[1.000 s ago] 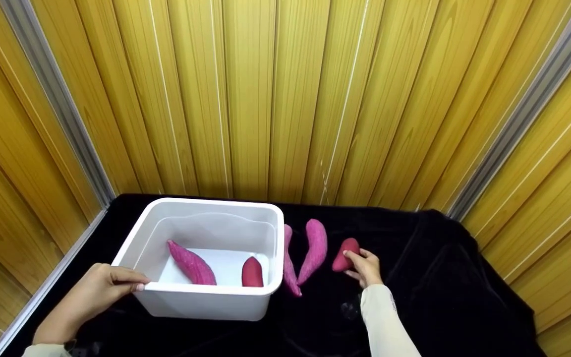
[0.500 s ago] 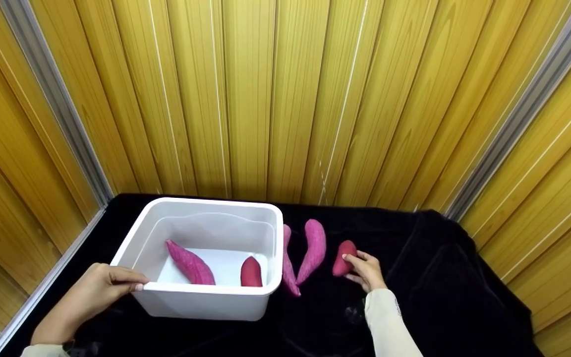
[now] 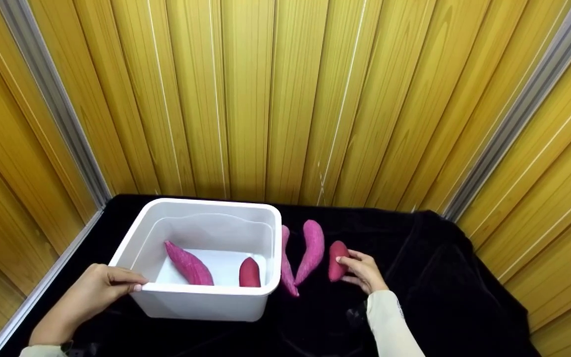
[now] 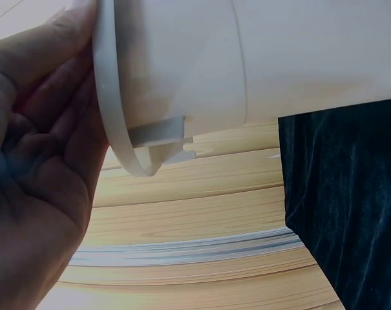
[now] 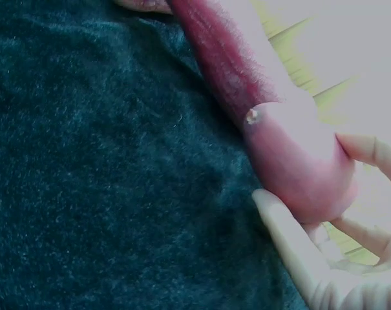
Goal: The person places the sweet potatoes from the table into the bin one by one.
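Note:
At the near left corner of the white plastic bin (image 3: 201, 305), my left hand (image 3: 102, 287) pinches the rim between thumb and fingers. In the left wrist view the thumb of that left hand (image 4: 37, 148) lies along the bin's rim (image 4: 111, 97). My right hand (image 3: 365, 270) holds a short red sweet potato (image 3: 338, 261), thumb on one side and fingers on the other. The right wrist view has this red sweet potato (image 5: 302, 161) in the fingertips, with a long purple sweet potato (image 5: 231, 61) behind it. Inside the bin lie a purple sweet potato (image 3: 189, 265) and another red one (image 3: 250, 272).
Two long purple sweet potatoes lie right of the bin, one curved (image 3: 313, 250) and one partly hidden (image 3: 287, 263) by the bin wall. Black velvety cloth (image 3: 444, 282) covers the table. Yellow wood-patterned panels (image 3: 246, 99) stand behind and at both sides.
My right hand has brought the red sweet potato slightly left and nearer, turning it more upright in the head view. My left hand keeps its hold on the bin rim.

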A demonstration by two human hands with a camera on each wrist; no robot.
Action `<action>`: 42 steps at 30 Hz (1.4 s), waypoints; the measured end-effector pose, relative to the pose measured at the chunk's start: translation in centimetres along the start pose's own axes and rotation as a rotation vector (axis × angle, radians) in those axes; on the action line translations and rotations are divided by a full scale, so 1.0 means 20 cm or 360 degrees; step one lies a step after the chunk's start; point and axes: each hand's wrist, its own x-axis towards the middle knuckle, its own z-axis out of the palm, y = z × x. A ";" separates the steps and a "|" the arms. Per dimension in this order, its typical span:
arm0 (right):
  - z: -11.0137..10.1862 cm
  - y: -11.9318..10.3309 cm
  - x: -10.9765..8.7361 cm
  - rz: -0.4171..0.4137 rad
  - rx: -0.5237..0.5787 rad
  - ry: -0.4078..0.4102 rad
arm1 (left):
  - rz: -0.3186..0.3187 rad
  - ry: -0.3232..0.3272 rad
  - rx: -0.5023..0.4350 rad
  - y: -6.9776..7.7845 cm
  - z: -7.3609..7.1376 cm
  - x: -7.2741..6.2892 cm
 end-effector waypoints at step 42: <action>0.10 -0.22 -0.13 -0.0042 -0.0098 -0.0326 | 0.0011 0.0024 0.0017 -0.01 0.01 0.00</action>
